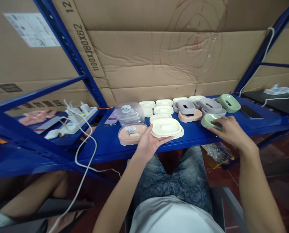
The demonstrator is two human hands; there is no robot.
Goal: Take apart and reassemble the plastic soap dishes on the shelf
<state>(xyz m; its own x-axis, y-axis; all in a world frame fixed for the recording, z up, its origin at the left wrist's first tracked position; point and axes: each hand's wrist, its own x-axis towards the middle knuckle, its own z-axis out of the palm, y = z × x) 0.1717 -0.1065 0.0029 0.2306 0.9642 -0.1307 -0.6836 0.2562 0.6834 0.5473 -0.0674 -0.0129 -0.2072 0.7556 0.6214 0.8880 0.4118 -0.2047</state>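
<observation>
My left hand (149, 144) is closed on the edge of a cream oval soap dish piece (166, 127), holding it tilted at the front of the blue shelf. A second cream piece shows just beneath it. My right hand (228, 131) grips a light green soap dish (208, 119) near the front right edge, the fingers curled over its rim. Close to my left hand lies a peach soap dish (126, 137) under a clear lid. Between the hands sits a peach soap dish (190, 117) with grey-lilac ones (185, 106) beside it.
Behind are rows of cream pieces (163, 110), stacked clear lids (129, 113) and another green soap dish (229, 103). Phones (251, 111) lie at the right and left. White cables (95, 145) hang from a power strip (81, 119). Another person's arm (35, 194) is at lower left.
</observation>
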